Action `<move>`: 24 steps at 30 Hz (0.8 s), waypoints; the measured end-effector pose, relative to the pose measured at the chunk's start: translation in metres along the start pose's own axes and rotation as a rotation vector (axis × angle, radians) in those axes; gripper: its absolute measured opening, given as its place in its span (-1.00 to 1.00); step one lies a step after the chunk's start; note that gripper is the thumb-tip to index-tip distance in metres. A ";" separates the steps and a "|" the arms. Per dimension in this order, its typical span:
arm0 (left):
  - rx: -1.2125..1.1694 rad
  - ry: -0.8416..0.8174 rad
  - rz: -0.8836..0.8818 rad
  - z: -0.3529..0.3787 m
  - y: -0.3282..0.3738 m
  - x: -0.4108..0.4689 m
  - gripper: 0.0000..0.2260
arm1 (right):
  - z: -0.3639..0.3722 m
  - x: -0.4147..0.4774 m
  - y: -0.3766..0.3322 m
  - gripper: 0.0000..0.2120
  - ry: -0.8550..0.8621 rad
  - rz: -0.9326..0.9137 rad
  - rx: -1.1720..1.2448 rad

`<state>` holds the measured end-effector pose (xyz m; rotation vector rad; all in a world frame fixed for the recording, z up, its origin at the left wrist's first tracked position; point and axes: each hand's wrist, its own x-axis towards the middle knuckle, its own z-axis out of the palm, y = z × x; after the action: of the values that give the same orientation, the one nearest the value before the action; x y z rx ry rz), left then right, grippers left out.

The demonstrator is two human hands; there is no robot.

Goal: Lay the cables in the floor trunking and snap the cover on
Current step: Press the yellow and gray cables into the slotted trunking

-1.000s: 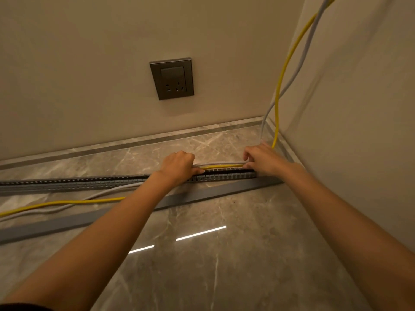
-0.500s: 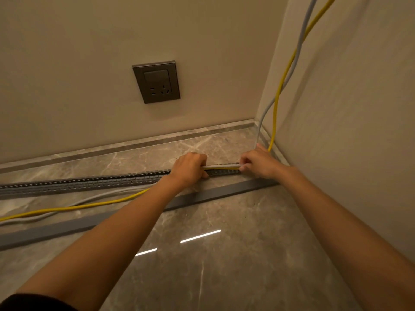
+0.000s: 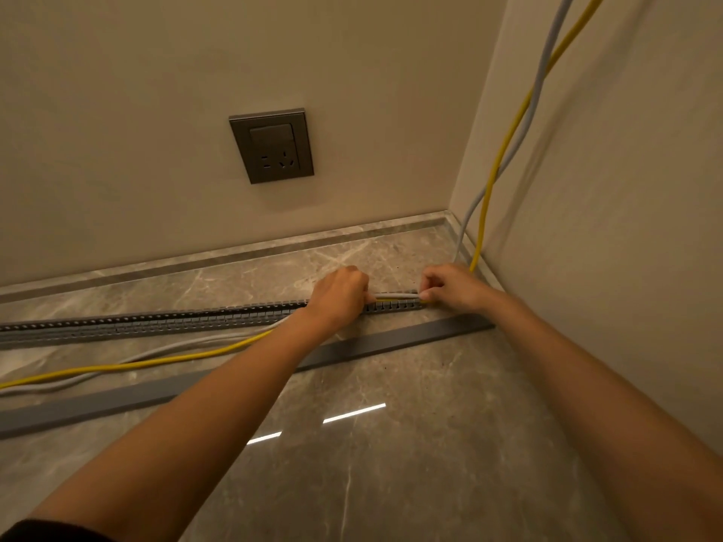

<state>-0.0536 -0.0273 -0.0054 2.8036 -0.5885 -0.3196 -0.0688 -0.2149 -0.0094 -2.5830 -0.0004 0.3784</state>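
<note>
**Q:** State of the hands?

**A:** I log both as curled and pinching. My left hand [image 3: 339, 295] is closed on the cables over the trunking [image 3: 156, 322], knuckles up. My right hand [image 3: 454, 287] sits near the trunking's right end, fingertips [image 3: 424, 296] nipped on the same pair. Between the hands a short run of grey cable [image 3: 395, 295] and yellow cable [image 3: 385, 299] lies stretched along the top of the channel; I cannot tell whether it is fully seated.

**Q:** And the task items?

**A:** The trunking lies open on the floor [image 3: 391, 483], slotted walls visible, running left from the corner. Left of my left hand both cables leave it and trail loose over the floor in front of it. Right of my right hand they climb the corner wall. The cover [image 3: 371, 344], a flat grey strip, lies on the floor in front of the trunking, apart from it. A wall socket [image 3: 272, 145] sits above.
</note>
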 end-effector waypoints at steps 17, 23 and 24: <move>-0.163 0.027 -0.220 -0.008 0.004 0.018 -0.82 | 0.001 0.007 -0.017 -0.87 -0.025 0.176 -0.179; 0.226 0.094 0.112 -0.001 0.002 0.000 -0.85 | 0.002 0.010 -0.029 -0.74 0.004 0.258 -0.321; 0.300 0.085 0.173 0.000 -0.001 -0.004 -0.85 | 0.002 0.010 -0.031 -0.73 0.011 0.261 -0.339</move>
<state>-0.0567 -0.0251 -0.0046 2.9997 -0.9201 -0.0828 -0.0570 -0.1868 0.0017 -2.9290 0.3042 0.4962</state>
